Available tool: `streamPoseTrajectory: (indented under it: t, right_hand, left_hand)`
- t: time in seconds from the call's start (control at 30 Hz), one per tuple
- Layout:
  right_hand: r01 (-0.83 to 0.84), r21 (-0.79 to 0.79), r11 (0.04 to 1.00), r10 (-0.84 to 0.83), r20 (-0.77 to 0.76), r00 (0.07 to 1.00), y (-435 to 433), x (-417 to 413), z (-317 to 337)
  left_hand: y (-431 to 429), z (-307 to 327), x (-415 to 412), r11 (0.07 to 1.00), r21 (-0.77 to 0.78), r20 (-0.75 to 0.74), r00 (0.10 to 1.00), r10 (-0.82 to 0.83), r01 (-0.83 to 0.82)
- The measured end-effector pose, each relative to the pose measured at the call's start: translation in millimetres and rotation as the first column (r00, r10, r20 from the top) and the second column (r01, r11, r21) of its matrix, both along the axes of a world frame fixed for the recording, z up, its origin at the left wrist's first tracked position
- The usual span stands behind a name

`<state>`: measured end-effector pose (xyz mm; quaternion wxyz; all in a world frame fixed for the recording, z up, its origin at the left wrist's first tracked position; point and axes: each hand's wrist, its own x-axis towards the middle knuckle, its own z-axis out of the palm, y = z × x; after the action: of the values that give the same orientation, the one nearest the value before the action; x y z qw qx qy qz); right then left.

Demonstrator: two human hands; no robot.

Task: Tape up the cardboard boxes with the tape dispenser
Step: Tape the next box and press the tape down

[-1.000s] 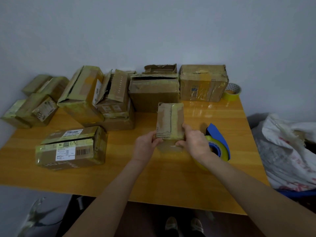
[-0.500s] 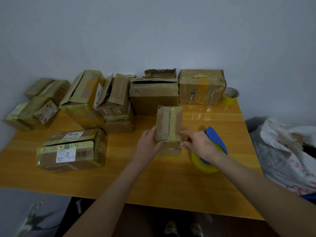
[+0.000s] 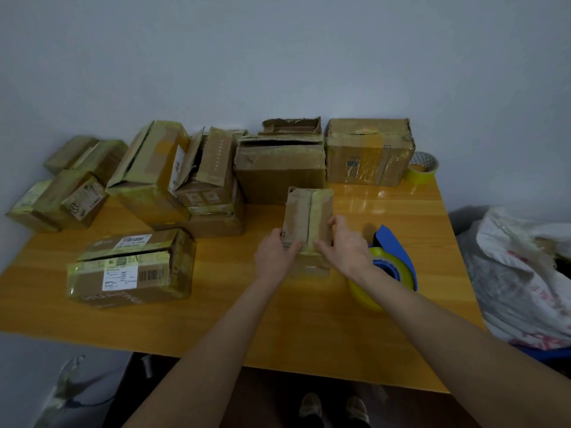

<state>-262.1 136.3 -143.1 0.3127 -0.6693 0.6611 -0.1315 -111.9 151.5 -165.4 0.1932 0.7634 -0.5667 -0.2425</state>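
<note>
Partly, the right hand (image 3: pixel 346 251) hides the tape dispenser (image 3: pixel 397 257); with the left hand (image 3: pixel 273 254) it grips the small box (image 3: pixel 309 213); the labelled box (image 3: pixel 129 270) near the table's (image 3: pixel 216 322) left edge reads "HUA…".

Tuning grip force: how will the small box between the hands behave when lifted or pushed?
Probably light: the left hand and right hand hold the small box by the fingers alone. Its worn, creased cardboard will likely give under a squeeze. Its glossy tape may be slippery.
</note>
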Motion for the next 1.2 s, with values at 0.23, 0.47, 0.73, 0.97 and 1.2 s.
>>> streamPoseTrajectory:
  t: [0.23, 0.47, 0.73, 0.97, 1.2]
  right_hand:
    - [0.062, 0.108, 0.992, -0.082, 0.2, 0.976, 0.0, 1.2, 3.1]
    - [0.073, 0.09, 0.993, -0.08, 0.077, 0.994, 6.7, -18.3, -7.4]
    - [0.035, -0.042, 0.999, -0.032, 0.064, 0.997, -24.2, -33.6, 12.4]
    - [-0.084, 0.152, 0.985, 0.063, 0.134, 0.989, -22.2, -13.3, 2.0]
    - [-0.014, 0.056, 0.998, 0.019, -0.091, 0.996, 8.0, -15.1, 1.0]
  left_hand:
    - [-6.9, 14.2, 5.0, 0.999, 0.028, 0.081, 0.996, -0.046, 0.044]
    - [-22.2, 31.1, 15.2, 0.913, 0.307, 0.304, 0.882, -0.361, 0.268]
    - [-27.6, 46.3, 31.1, 0.754, 0.206, 0.47, 0.612, -0.636, 0.624]
    - [19.9, 33.6, 4.3, 0.956, 0.011, -0.245, 0.927, 0.285, -0.292]
    - [-1.5, 31.9, 0.7, 0.985, -0.044, -0.519, 0.847, 0.118, -0.164]
